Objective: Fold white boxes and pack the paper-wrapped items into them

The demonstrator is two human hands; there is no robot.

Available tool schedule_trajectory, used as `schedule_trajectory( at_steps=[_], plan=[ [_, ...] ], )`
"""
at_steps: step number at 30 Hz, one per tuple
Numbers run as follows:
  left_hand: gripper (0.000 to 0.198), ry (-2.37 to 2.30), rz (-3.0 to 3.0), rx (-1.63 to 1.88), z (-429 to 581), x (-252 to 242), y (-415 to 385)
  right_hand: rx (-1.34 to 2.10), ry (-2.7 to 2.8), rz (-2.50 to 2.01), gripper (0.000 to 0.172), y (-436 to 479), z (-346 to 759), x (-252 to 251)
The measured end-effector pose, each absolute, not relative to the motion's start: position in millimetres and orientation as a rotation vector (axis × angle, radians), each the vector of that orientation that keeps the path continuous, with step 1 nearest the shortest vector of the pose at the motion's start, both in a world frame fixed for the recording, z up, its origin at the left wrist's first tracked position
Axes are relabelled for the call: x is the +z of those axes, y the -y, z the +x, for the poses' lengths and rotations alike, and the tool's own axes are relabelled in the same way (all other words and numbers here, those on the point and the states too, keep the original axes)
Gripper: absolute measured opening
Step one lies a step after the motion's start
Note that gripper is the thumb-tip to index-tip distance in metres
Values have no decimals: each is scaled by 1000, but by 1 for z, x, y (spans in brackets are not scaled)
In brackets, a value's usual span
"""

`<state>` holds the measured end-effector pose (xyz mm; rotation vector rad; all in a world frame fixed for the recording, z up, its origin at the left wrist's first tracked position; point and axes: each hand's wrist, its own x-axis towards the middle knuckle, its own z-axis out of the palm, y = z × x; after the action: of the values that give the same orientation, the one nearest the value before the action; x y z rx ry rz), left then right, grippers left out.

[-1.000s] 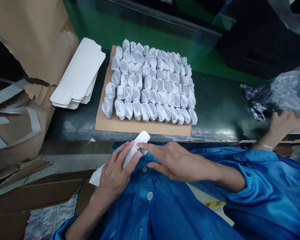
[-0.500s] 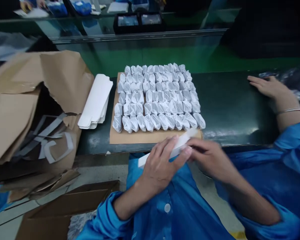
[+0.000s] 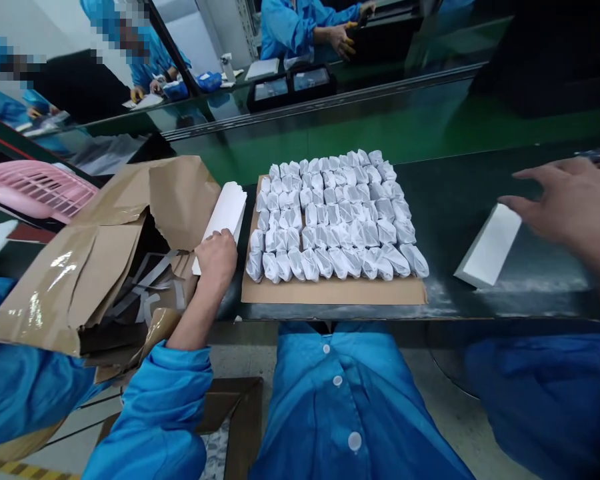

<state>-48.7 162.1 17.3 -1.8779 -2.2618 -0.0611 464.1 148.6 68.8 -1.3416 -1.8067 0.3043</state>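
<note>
Left hand (image 3: 215, 259) rests palm-down on a stack of flat white carton blanks (image 3: 227, 215), fingers curled over the stack's near end; whether they grip a blank can't be told. The stack sits between a torn cardboard box (image 3: 97, 287) and a cardboard sheet (image 3: 335, 291) bearing rows of paper-wrapped items (image 3: 340, 217), probably kept within easy reach. Right arm stretches out sideways over the table (image 3: 453, 200), right hand (image 3: 570, 207) empty, fingers (image 3: 517, 175) spread wide, near a white carton (image 3: 490, 245) lying on the table.
</note>
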Motion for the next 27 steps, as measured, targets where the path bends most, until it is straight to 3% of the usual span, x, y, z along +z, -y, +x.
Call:
schedule_trajectory(
  at_steps=[1, 3, 6, 8, 11, 15, 17, 18, 20, 23, 25, 27],
  plan=[
    [39, 2254, -1868, -83, -48, 20, -158, 215, 1774, -1430, 10, -140, 444, 66],
    [41, 2226, -1844, -162, -44, 26, -145, 259, 1729, -1554, 19, -115, 388, 61],
    [44, 2098, -1833, -375, -17, 26, -107, 1144, 1670, -1245, 51, -81, 284, 50],
    [37, 1789, -1948, -691, 13, 17, -69, 1449, 1467, -1006, 69, -74, 227, 41],
    [56, 1308, -2311, -1016, 49, 11, -11, 1442, 1374, -954, 51, -83, 199, 33],
    [75, 1854, -2051, -1638, 40, 35, 21, 1623, 2088, -834, 33, -94, 241, 39],
    [66, 2213, -2314, -1554, 24, 44, 15, 1730, 2400, -642, 30, -90, 260, 44],
    [53, 2394, -2443, -1438, 17, 45, 9, 1651, 2500, -656, 32, -84, 264, 46],
    [34, 2709, -2447, -1400, 11, 36, -1, 1171, 2645, -898, 49, -65, 265, 43],
    [36, 2988, -2197, -1882, 12, 15, -6, 257, 2684, -1135, 75, -32, 260, 30],
    [40, 3131, -2415, -1964, 9, 5, -5, 15, 2709, -1042, 71, -16, 261, 21],
    [42, 3238, -2850, -1688, 4, 1, -3, 7, 2736, -913, 61, -9, 266, 17]
  ],
)
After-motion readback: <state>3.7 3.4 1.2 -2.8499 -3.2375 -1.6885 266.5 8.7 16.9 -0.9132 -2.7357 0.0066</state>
